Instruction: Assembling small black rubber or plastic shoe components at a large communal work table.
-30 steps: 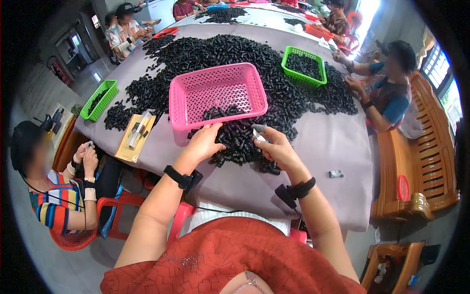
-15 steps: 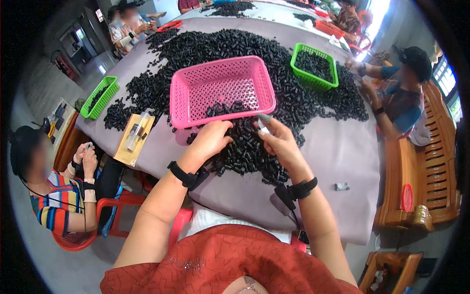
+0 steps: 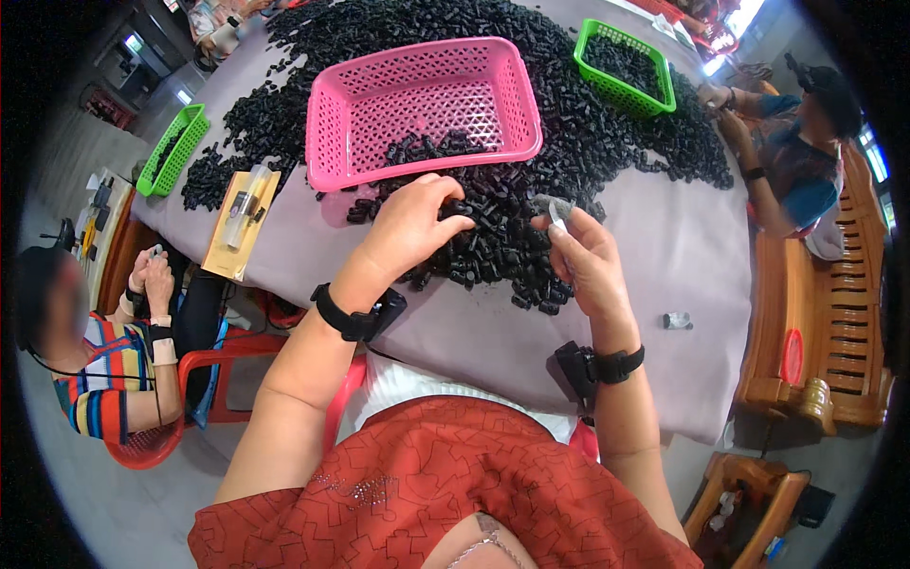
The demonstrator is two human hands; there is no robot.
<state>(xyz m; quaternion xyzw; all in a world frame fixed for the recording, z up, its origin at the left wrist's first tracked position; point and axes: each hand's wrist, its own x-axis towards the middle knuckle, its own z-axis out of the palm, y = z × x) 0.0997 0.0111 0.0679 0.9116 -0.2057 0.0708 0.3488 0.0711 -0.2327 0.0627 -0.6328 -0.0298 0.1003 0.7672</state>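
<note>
Both hands have come nearer since a second ago, hovering over the heap of small black plastic pieces [image 3: 493, 242] just below the pink plastic mesh basket [image 3: 427, 104]. The left hand [image 3: 412, 223] curls its fingers shut on one black piece at the heap's edge beside the basket. The right hand [image 3: 583, 256] pinches a small pale clear part [image 3: 555, 211] between thumb and fingertips. Judging by the loose pile, a careless sweep could knock pieces off the grey cloth-covered table [image 3: 664, 256].
</note>
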